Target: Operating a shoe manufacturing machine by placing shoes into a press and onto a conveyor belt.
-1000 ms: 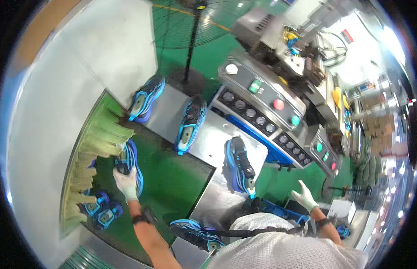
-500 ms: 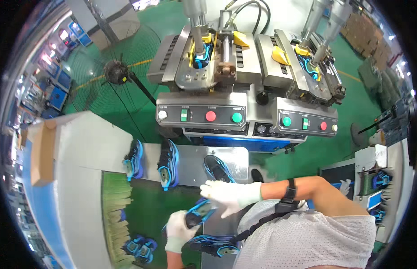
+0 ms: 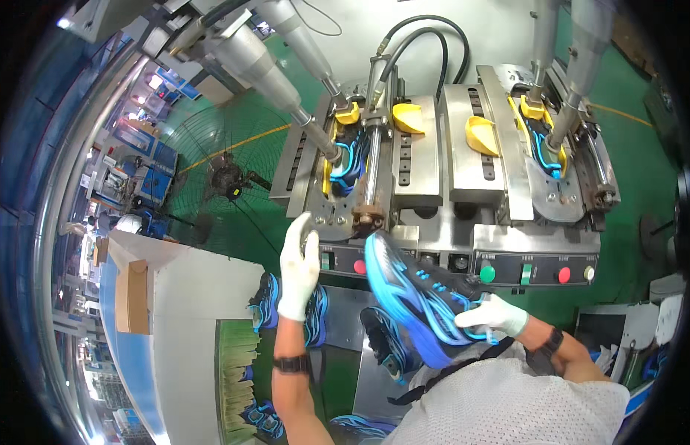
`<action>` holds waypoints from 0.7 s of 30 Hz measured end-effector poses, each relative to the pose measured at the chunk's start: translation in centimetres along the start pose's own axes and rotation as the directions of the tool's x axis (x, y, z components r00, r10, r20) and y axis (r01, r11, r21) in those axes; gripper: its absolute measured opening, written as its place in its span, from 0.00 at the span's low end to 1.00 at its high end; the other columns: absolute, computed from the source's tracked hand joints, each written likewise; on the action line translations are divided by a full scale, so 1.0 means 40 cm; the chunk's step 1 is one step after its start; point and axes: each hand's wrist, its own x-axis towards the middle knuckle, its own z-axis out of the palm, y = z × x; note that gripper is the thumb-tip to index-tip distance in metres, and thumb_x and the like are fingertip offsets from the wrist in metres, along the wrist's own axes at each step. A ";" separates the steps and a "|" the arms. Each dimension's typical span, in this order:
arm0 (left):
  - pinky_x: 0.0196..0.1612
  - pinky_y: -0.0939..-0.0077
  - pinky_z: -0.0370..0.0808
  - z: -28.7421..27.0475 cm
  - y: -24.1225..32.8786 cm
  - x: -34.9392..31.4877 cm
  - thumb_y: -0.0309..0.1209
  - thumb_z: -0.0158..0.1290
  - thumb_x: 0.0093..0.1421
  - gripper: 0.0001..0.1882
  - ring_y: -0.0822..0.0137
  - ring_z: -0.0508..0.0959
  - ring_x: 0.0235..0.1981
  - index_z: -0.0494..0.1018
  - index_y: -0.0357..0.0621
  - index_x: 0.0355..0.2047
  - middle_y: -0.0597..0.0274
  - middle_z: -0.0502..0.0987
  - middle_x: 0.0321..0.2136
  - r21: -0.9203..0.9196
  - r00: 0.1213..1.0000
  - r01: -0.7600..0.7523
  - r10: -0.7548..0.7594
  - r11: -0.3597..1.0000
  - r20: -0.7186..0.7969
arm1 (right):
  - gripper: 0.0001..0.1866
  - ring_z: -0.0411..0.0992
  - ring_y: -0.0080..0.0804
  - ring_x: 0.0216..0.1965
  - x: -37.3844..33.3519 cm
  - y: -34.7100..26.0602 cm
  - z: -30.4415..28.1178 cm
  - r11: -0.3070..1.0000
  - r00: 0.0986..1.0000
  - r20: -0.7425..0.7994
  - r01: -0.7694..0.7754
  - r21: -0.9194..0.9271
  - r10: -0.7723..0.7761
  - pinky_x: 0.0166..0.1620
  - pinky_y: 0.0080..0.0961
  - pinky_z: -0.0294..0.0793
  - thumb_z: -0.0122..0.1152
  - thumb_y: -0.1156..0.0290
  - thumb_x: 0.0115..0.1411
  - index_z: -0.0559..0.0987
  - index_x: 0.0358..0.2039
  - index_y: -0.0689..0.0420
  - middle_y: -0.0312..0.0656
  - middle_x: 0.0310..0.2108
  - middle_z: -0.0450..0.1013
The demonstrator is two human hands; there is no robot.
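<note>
The right hand (image 3: 494, 314) has its fingers wrapped around the heel of a blue and black sneaker (image 3: 415, 297), holding it toe-up before the control panel (image 3: 534, 273). The left hand (image 3: 299, 268), fingers spread and holding nothing, reaches toward the left press station (image 3: 345, 159), where another sneaker already sits clamped.

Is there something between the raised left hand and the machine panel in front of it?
Nothing visible. The left hand is open, right at the machine panel, with no object between. The blue shoe held by the right hand is off to the side.
</note>
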 end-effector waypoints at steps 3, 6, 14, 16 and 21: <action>0.64 0.62 0.70 0.137 -0.128 0.192 0.30 0.58 0.66 0.32 0.50 0.73 0.61 0.60 0.34 0.66 0.41 0.69 0.61 -0.102 0.990 0.138 -0.134 0.985 0.049 | 0.20 0.69 0.18 0.20 -0.057 0.040 -0.132 0.958 0.974 -0.137 0.205 0.199 -0.180 0.20 0.17 0.65 0.72 0.75 0.54 0.80 0.48 0.61 0.35 0.30 0.78; 0.64 0.59 0.70 0.266 -0.301 0.335 0.38 0.65 0.61 0.42 0.48 0.71 0.62 0.56 0.33 0.67 0.37 0.66 0.62 -0.076 0.958 0.285 -0.285 0.955 0.011 | 0.22 0.73 0.22 0.24 -0.133 0.019 -0.175 0.885 0.934 -0.251 0.328 0.331 -0.253 0.24 0.18 0.69 0.70 0.80 0.51 0.80 0.49 0.63 0.38 0.33 0.79; 0.57 0.59 0.73 0.490 -0.488 0.483 0.48 0.65 0.57 0.33 0.44 0.79 0.50 0.73 0.37 0.55 0.39 0.80 0.47 0.380 0.962 0.273 -0.237 0.884 -0.139 | 0.53 0.67 0.34 0.62 -0.162 0.071 -0.202 0.747 0.761 -0.454 0.611 0.263 -0.463 0.66 0.36 0.64 0.79 0.69 0.46 0.60 0.71 0.62 0.41 0.64 0.67; 0.56 0.60 0.73 0.417 -0.578 0.520 0.44 0.67 0.56 0.29 0.46 0.80 0.50 0.75 0.38 0.52 0.42 0.81 0.46 0.489 0.967 0.255 -0.206 0.834 -0.153 | 0.41 0.76 0.34 0.51 -0.157 0.040 -0.181 0.710 0.796 -0.480 0.574 0.409 -0.368 0.56 0.34 0.77 0.78 0.71 0.48 0.70 0.62 0.63 0.41 0.53 0.75; 0.47 0.62 0.77 0.325 -0.541 0.560 0.47 0.66 0.55 0.27 0.57 0.83 0.38 0.80 0.31 0.41 0.48 0.83 0.35 0.169 0.900 0.436 -0.424 0.884 -0.104 | 0.36 0.77 0.35 0.50 -0.088 0.007 -0.134 0.676 0.840 -0.429 0.529 0.513 -0.332 0.54 0.35 0.80 0.74 0.73 0.53 0.70 0.62 0.63 0.43 0.53 0.76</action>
